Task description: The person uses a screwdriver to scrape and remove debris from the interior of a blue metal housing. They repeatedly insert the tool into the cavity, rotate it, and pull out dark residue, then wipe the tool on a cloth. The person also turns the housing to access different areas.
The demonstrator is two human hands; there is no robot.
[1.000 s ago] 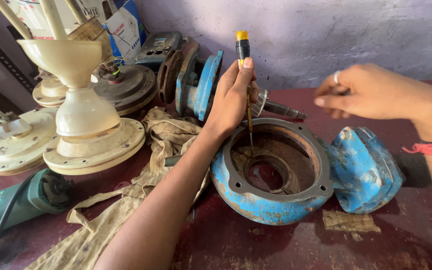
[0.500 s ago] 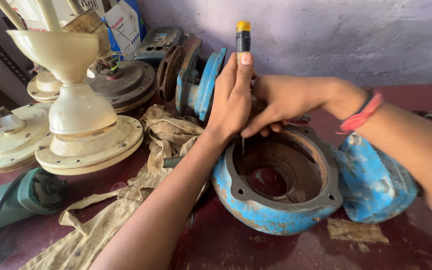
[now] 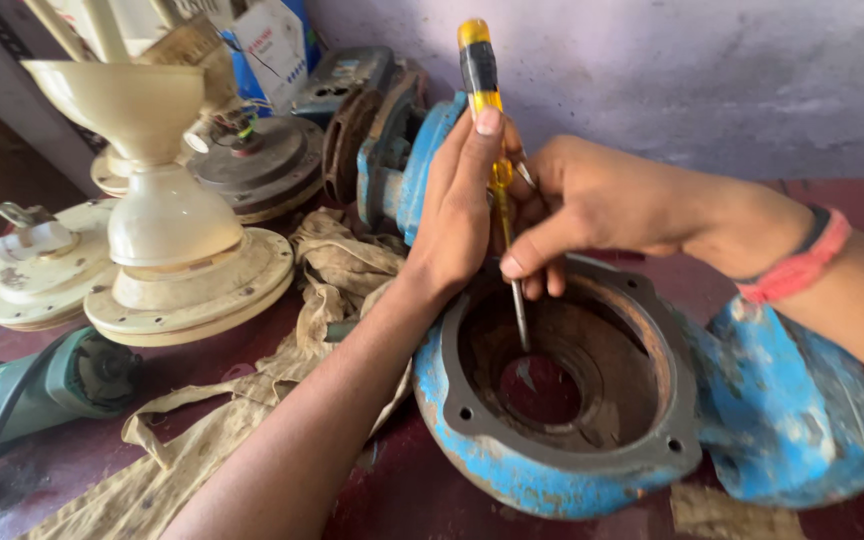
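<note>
Item 1: screwdriver (image 3: 482,85), yellow see-through handle with a black band, thin steel shaft, held upright with its tip down inside the blue pump housing (image 3: 552,420) on the maroon tabletop (image 3: 402,500). I see my left hand (image 3: 462,210) clasped around the handle; my right hand (image 3: 592,205) pinches the shaft. Item 2: cream fan motor (image 3: 167,240), at left.
</note>
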